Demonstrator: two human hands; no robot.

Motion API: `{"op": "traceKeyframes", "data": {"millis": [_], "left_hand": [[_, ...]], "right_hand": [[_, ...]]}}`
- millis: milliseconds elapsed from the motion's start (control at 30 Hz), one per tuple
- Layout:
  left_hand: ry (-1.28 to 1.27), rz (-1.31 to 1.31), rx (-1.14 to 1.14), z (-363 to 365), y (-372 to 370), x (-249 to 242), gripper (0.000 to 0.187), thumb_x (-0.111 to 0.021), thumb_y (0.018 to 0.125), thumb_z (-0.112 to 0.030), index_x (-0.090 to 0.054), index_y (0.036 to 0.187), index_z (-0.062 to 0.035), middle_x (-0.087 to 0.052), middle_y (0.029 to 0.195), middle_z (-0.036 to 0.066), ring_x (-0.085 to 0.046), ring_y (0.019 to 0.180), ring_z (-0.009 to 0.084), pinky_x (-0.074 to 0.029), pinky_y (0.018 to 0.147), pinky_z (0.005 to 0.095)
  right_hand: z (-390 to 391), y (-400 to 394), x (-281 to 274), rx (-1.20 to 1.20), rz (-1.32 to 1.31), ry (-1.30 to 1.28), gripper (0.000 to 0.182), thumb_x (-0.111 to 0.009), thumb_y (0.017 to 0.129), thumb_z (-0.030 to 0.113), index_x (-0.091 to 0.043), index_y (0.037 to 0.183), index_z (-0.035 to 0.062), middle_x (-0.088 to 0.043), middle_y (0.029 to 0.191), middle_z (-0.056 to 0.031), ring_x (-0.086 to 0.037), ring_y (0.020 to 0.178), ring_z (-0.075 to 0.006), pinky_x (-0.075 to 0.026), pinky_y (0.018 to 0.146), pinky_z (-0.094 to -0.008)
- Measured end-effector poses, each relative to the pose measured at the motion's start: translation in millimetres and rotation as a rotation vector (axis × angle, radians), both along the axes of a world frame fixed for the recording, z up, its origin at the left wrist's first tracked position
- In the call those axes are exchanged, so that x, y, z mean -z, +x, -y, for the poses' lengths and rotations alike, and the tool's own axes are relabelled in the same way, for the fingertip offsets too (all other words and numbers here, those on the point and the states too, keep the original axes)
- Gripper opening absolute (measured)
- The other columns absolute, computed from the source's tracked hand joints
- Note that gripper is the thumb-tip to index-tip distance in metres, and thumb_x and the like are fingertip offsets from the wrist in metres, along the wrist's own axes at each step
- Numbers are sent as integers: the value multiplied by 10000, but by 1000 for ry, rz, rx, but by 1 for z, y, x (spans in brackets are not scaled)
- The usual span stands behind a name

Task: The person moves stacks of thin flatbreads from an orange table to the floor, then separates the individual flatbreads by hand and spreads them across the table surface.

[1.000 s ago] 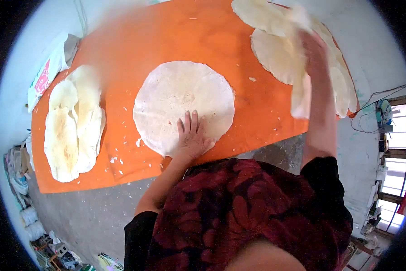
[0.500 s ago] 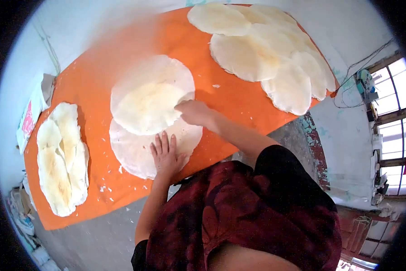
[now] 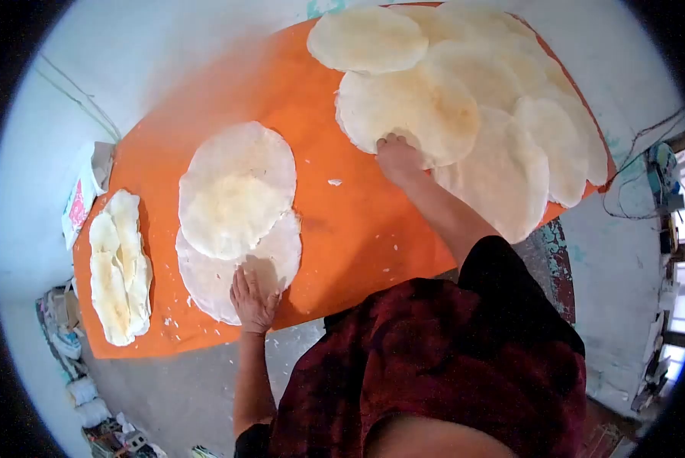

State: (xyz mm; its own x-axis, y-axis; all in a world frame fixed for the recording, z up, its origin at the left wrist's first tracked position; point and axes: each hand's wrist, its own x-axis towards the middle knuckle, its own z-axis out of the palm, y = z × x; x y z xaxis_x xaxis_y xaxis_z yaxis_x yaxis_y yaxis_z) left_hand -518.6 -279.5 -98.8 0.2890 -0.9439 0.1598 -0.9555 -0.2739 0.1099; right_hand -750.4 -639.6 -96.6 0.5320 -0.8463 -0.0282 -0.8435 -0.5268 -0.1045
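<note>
Thin, round, pale flatbreads with golden patches lie on an orange tabletop [image 3: 335,252]. In front of me two of them overlap: an upper flatbread [image 3: 228,175] and a lower flatbread [image 3: 205,278] nearer my body. My left hand [image 3: 254,304] rests flat on the lower one, fingers stretched out, holding nothing. Over at the right-hand spread, my right hand [image 3: 400,159] has its fingers bent at the near edge of a large flatbread [image 3: 407,107], closed on that edge. Its thumb is hidden.
More overlapping flatbreads [image 3: 510,153] cover the right end of the table. A long stack of folded flatbreads [image 3: 121,275] lies at the left, beside a white and pink bag [image 3: 85,195]. Crumbs dot the orange surface. A wall with cables stands behind the right edge.
My right hand has left the edge of the flatbread in the middle and moved right to one in the right-hand spread. My left hand stays on the lower flatbread. The view has shifted.
</note>
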Motion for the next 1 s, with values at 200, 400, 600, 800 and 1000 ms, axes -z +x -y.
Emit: {"op": "traceKeyframes", "data": {"millis": [200, 400, 600, 800, 1000], "left_hand": [[-214, -632, -232, 27, -96, -4, 413, -617, 773, -245, -513, 1071, 22, -492, 1146, 201, -472, 1053, 322, -396, 875, 380], [-212, -1856, -450, 96, -118, -16, 451, -499, 854, -357, -487, 1106, 16, -545, 1058, 119, -535, 936, 216, -434, 760, 317], [-332, -2385, -272, 150, -107, 1, 376, -432, 893, -285, -404, 1178, -43, -511, 1120, 86, -499, 1017, 207, -423, 820, 356], [-201, -2296, -422, 150, -119, -8, 290, -494, 854, -162, -469, 1118, -46, -542, 1075, 54, -518, 978, 169, -450, 762, 313], [-274, -2016, -625, 179, -133, 9, 171, -552, 801, -129, -575, 940, -32, -594, 858, 77, -559, 702, 163, -452, 590, 317]], "right_hand": [[25, 0, -16, -147, -22, 89, 218, -474, 754, 97, -586, 930, 35, -576, 945, -137, -573, 882, -279, -485, 718, -375], [-51, -42, -66, -457, 74, 155, 163, -479, 719, 122, -575, 814, 31, -577, 816, -147, -589, 761, -300, -489, 629, -388], [-132, -95, -52, -548, 334, 363, 139, -505, 719, 159, -532, 735, 24, -544, 740, -144, -567, 698, -307, -475, 599, -390], [-139, -91, -49, -335, 524, 488, 433, -565, 738, 351, -506, 1032, 38, -558, 940, -193, -559, 861, -335, -448, 747, -373], [-132, -26, -34, -52, 660, 578, 533, -572, 743, 283, -413, 1187, 35, -546, 1040, -200, -563, 884, -305, -432, 790, -354]]}}
